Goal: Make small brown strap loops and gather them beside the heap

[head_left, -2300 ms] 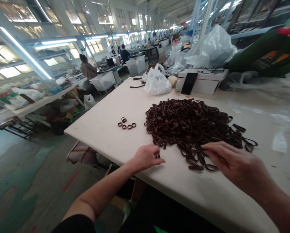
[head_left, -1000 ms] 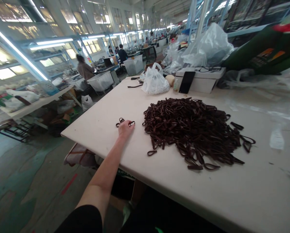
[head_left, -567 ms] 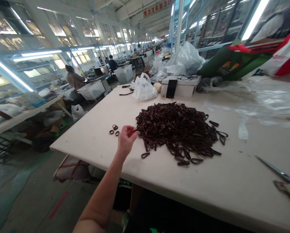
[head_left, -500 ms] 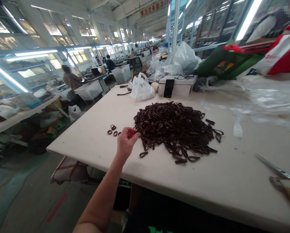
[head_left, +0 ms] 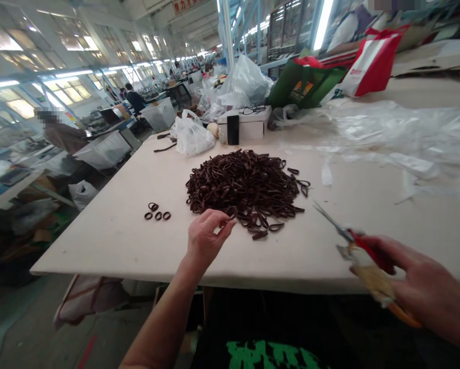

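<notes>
Toward three o'clock from the person (head_left: 272, 328), the right hand (head_left: 425, 279) grips red-handled scissors (head_left: 343, 233); near eleven, the left hand (head_left: 204, 238) pinches a dark loop (head_left: 233, 210). Toward ten, small rings (head_left: 154, 208) lie on the desk (head_left: 110, 236). At twelve sits the big heap of brown loops (head_left: 241, 182), then a phone (head_left: 233, 130) upright before a pale box (head_left: 252, 127) and a green bag (head_left: 302, 88).

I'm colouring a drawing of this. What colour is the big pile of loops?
The pile of loops is dark brown; the head view shows it best.
</notes>
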Demonstrator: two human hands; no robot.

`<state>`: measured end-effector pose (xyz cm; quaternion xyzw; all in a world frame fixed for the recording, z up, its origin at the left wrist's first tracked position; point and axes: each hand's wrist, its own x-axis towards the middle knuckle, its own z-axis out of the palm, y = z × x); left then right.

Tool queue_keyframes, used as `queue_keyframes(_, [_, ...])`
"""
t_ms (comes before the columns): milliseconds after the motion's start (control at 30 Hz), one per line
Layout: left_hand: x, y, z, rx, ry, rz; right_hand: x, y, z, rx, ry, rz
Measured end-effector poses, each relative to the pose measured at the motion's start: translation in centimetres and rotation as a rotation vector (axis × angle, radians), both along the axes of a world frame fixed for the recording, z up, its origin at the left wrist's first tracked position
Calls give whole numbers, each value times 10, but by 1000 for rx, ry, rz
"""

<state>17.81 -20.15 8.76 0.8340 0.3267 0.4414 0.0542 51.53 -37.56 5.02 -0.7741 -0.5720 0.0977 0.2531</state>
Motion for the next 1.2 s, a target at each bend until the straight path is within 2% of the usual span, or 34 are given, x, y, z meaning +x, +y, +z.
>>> queue_keyframes(100, [7, -4, 2, 72, 73, -18, -42, 21, 26, -10, 63, 151])
queue_keyframes(167, [10, -6, 3, 118, 115, -32, -60, 29, 37, -2, 39, 222])
queue_keyframes(333, [12, -8, 2, 181, 203, -83, -71, 44, 50, 34, -60, 350])
queue_keyframes(700, [16, -8, 0, 232, 320, -168, -66, 49, 51, -70, -136, 407])
queue_keyframes(1200, [20, -13, -2, 157, 289, -226, -68, 53, 55, -9, -118, 461])
